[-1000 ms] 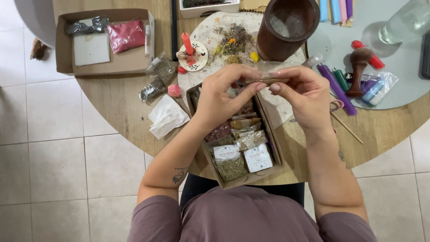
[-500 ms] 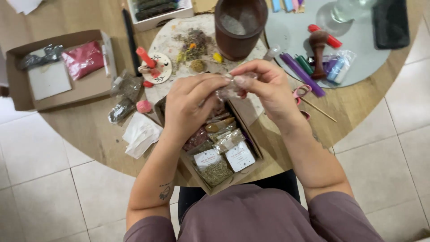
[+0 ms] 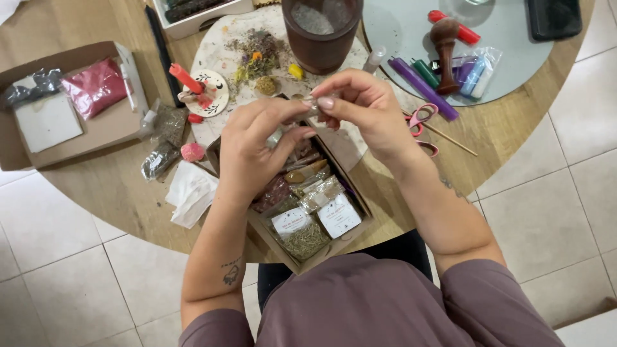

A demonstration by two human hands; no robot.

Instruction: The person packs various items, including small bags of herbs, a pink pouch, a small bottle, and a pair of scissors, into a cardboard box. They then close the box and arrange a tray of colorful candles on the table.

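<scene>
Both hands meet over the middle of the round wooden table [image 3: 116,186], fingertips pinched together on one tiny thing, a small clear packet [image 3: 313,109] as far as I can make out; it's mostly hidden by the fingers so I can't say more about it. The left hand [image 3: 254,151] has thumb and forefinger closed on its near-left end, the other fingers curled under. The right hand [image 3: 363,109] pinches the far-right end, thumb and index pressed together, remaining fingers loosely bent.

Directly under the hands sits an open cardboard box [image 3: 363,222] packed with little bags of dried herbs [image 3: 307,239], two of them with white labels facing up. Just left of the box there's a crumpled white tissue [image 3: 189,193], and beyond it a couple of clear herb pouches [image 3: 160,157] and a small pink ball [image 3: 191,152].

Farther off, a white dish [image 3: 218,96] holds a red candle [image 3: 185,78], with loose dried flowers scattered on a pale round board [image 3: 222,54]. A dark brown mortar [image 3: 321,32] stands at the far edge. To the right, pink-handled scissors [image 3: 421,119] lie beside a purple candle [image 3: 421,87] on a grey round mat [image 3: 514,51]. Far left is a second cardboard box [image 3: 96,132] with a pink bag [image 3: 96,87] inside.
</scene>
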